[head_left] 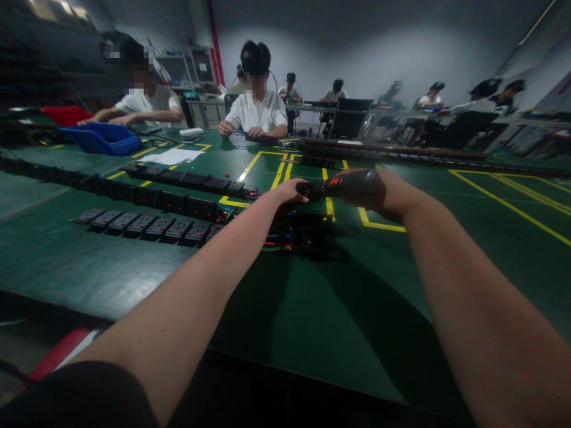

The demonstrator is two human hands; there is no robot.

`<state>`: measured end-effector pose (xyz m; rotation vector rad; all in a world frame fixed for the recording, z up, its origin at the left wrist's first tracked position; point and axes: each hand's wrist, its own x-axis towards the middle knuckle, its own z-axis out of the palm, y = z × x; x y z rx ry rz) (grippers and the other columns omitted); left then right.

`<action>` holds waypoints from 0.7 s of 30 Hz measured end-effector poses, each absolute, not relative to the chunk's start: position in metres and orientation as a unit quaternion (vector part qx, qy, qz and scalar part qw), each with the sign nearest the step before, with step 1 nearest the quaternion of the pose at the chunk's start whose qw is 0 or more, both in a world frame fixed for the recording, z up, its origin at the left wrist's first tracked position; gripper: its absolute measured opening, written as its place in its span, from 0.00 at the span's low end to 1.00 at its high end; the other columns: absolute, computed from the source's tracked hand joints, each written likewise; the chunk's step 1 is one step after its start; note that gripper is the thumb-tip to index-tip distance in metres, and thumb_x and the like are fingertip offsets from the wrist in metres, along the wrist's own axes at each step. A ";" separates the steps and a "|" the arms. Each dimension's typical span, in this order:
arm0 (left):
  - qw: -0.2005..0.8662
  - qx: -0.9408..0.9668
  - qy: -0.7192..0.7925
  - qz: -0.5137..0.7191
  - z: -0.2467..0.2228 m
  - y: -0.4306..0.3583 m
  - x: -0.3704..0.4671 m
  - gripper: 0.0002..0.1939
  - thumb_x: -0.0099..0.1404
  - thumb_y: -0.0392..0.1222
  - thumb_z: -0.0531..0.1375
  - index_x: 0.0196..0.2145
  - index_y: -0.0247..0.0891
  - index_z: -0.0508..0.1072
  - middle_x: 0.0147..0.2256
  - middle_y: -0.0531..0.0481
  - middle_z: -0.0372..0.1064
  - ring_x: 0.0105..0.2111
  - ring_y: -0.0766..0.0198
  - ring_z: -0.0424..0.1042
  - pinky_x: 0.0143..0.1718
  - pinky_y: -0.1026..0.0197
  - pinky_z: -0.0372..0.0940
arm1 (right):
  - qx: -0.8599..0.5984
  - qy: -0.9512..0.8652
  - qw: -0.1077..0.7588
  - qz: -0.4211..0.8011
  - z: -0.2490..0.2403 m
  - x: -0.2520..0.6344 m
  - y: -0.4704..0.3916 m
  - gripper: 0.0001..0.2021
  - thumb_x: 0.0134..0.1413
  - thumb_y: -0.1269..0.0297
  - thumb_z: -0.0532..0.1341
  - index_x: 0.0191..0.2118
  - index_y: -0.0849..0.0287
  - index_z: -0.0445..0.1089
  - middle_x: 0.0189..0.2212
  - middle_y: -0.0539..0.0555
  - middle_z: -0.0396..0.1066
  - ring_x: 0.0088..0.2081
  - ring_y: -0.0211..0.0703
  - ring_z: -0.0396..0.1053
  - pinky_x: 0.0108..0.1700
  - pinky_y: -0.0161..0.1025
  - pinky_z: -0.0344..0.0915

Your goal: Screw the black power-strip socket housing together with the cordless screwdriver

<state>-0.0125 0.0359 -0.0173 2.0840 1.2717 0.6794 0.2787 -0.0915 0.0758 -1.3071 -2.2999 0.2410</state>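
My right hand (395, 189) is wrapped round a dark electric screwdriver (352, 183) with red marks on its body. It is held level, its narrow nose pointing left. My left hand (291, 191) is closed at that nose, fingers and thumb pinched together; whatever they hold is hidden or too small to name. Below both hands lies a black end box (310, 236) with coloured wires (274, 242), somewhat blurred. The wires lead left to a strip of black power sockets (154, 227).
Two more socket strips, one long (165, 201) and one shorter (187, 178), lie behind on the green table (267, 321) with yellow tape lines. A blue bin (102, 139) and white paper (172, 156) are at left. Several people sit across, one co-worker (261, 113) directly opposite.
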 end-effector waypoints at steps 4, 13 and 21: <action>0.295 0.789 0.476 0.254 -0.018 0.038 -0.012 0.44 0.55 0.34 0.78 0.69 0.38 0.78 0.65 0.40 0.82 0.66 0.45 0.80 0.73 0.49 0.69 | -0.455 -0.847 0.259 0.094 0.069 0.282 -0.087 0.27 0.56 0.57 0.76 0.62 0.41 0.83 0.57 0.53 0.86 0.57 0.65 0.83 0.65 0.66 0.79; 0.308 0.780 0.468 0.277 -0.023 0.042 -0.012 0.41 0.52 0.35 0.78 0.65 0.40 0.80 0.61 0.40 0.84 0.63 0.43 0.80 0.71 0.43 0.70 | -0.452 -0.846 0.259 0.111 0.072 0.281 -0.093 0.29 0.54 0.58 0.76 0.63 0.40 0.83 0.57 0.52 0.86 0.60 0.65 0.82 0.69 0.68 0.76; 0.330 0.776 0.461 0.278 -0.026 0.046 -0.013 0.44 0.50 0.35 0.79 0.66 0.36 0.79 0.60 0.39 0.84 0.62 0.44 0.81 0.70 0.44 0.71 | -0.453 -0.846 0.261 0.105 0.071 0.281 -0.096 0.29 0.55 0.55 0.76 0.64 0.39 0.82 0.58 0.52 0.86 0.61 0.66 0.82 0.71 0.68 0.73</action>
